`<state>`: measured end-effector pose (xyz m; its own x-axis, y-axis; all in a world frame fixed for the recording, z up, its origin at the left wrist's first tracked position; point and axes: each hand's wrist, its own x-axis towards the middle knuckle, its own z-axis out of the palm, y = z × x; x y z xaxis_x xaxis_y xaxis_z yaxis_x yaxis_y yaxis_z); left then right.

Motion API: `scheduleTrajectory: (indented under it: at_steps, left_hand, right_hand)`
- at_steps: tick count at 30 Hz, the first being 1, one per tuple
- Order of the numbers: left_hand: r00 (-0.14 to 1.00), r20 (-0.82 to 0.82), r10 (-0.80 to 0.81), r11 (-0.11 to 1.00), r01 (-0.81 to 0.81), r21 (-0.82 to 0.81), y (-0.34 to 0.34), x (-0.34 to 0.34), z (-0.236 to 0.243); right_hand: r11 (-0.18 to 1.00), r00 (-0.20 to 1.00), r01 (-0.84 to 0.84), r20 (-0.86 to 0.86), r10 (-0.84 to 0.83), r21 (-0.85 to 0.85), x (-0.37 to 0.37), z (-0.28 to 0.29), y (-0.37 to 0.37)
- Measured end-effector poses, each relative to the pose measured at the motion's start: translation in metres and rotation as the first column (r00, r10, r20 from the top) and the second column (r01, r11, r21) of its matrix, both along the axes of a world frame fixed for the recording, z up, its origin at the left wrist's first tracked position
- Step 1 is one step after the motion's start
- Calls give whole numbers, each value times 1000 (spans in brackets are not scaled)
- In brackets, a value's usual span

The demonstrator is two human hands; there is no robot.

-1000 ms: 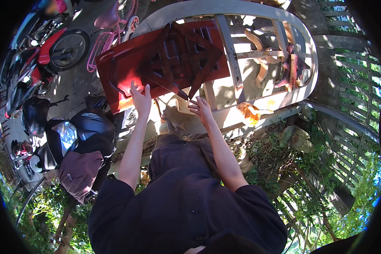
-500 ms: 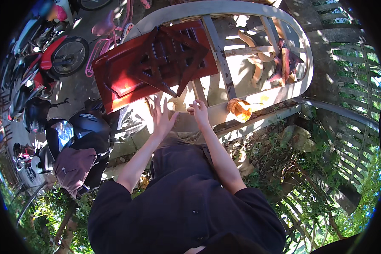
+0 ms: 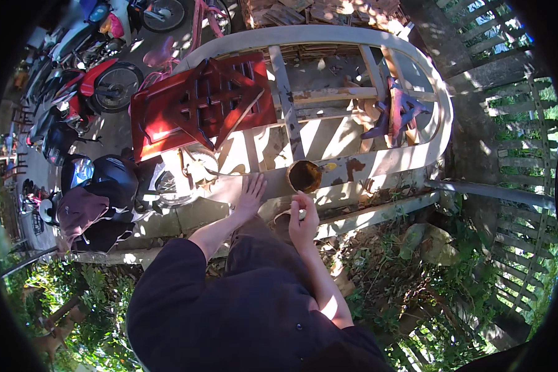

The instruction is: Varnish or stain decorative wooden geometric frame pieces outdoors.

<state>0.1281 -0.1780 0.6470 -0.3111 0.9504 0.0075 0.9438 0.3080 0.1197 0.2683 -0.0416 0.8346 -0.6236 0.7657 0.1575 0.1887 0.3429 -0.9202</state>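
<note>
My left hand [image 3: 249,198] lies with straightened fingers on the near rail of a large pale frame with rounded ends [image 3: 378,162]. My right hand [image 3: 304,224] is closer to my body, its fingers curled together. Whatever it may hold is too small to make out. Just beyond it, a brown-stained round pot [image 3: 305,177] stands on the near rail, its inside dark. A glossy dark-red panel [image 3: 155,124] rests across the frame's left part, with a star-shaped lattice piece [image 3: 212,102] on top. Toward the right end lies another dark-red star-shaped piece [image 3: 395,115].
Parked motorbikes [image 3: 108,84] and a pink bicycle [image 3: 161,56] stand at the far left. A purple-brown cloth [image 3: 84,211] drapes over a black seat nearby. Slatted fencing [image 3: 521,130] runs along the right. Plants and a rock [image 3: 437,251] are at the near right.
My view has shifted. My left hand has come down onto the near rail. My right hand has drawn back toward my body, and is now beside the pot's near side.
</note>
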Motion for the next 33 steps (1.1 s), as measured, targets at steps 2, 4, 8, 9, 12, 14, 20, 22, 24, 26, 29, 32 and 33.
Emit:
scheduleTrajectory:
  at_steps: [2, 4, 8, 9, 12, 14, 20, 22, 24, 26, 29, 32, 33]
  left_hand:
    - [998, 60, -5, 997, 10, -72, 4, 8, 7]
    - [992, -104, -72, 987, 56, -148, -2, 7, 2]
    - [936, -79, -343, 921, 318, -224, -31, -17, 3]
    - [920, -88, -382, 899, 347, -267, -33, -23, 19]
    - [923, 75, -376, 895, 383, -229, -35, -39, 32]
    - [906, -17, -422, 890, 411, -195, -16, -48, 33]
    - [970, 235, 62, 945, 18, -326, 27, -61, 27]
    - [970, 234, 67, 945, 14, -327, 23, -61, 25]
    - [972, 225, 59, 947, 17, -319, 25, -59, 29]
    - [970, 218, 103, 936, -21, -350, 20, -50, 33]
    - [977, -18, 213, 892, -202, -405, -2, -26, 28]
    - [843, -69, 534, 741, -506, -441, -10, 21, 13]
    - [768, -57, 638, 666, -587, -461, -3, 34, 5]
  right_hand:
    - [997, 995, 70, 65, -73, 39, 40, 4, 27]
    - [983, 982, 181, 54, -183, 35, 74, 3, 48]
    - [927, 950, 240, 128, -285, 288, 138, 6, 79]
    - [911, 937, 272, 131, -325, 311, 150, 8, 83]
    - [861, 895, 362, 125, -429, 358, 185, 2, 95]
    - [835, 819, 524, 169, -548, 169, 203, 2, 98]
    - [746, 743, 666, 111, -660, -21, 221, -9, 120]
    - [750, 749, 660, 122, -652, -46, 225, -12, 136]
    - [758, 754, 651, 144, -641, -32, 226, -21, 155]
    - [778, 771, 627, 181, -611, -42, 226, -28, 178]
    - [836, 842, 532, 185, -506, -134, 225, -33, 224]
    - [832, 878, 477, 182, -442, -284, 213, -33, 272]
    - [839, 887, 460, 201, -416, -292, 209, -27, 289]
